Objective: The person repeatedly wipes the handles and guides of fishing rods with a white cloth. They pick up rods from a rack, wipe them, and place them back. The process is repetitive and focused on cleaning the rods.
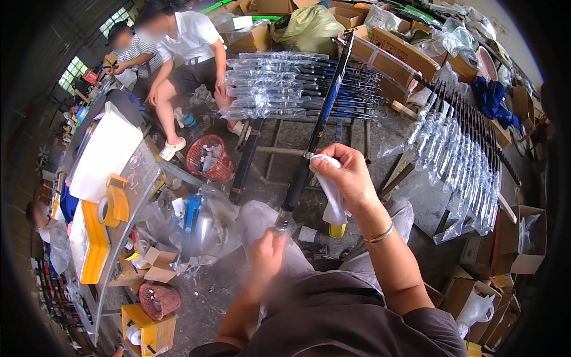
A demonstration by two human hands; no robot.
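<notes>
A black and blue fishing rod (329,102) slants up and away from my lap, its dark grip nearest me. My left hand (267,253) is closed round the silvery butt end of the rod. In my right hand (350,178) is a white cloth (334,201), pinched between thumb and fingers and pressed to the rod just above the grip. The cloth's loose end hangs down beside the rod. A metal bangle circles my right wrist. Whether the right fingers also touch the rod itself, I cannot tell.
Plastic-wrapped rods (267,86) lie in a row on a rack ahead; more wrapped rods (458,154) lean at the right. Two people sit at the far left. A red basket (210,157), a cluttered table (134,208) with a tape roll (109,210), and cardboard boxes (520,241) surround me.
</notes>
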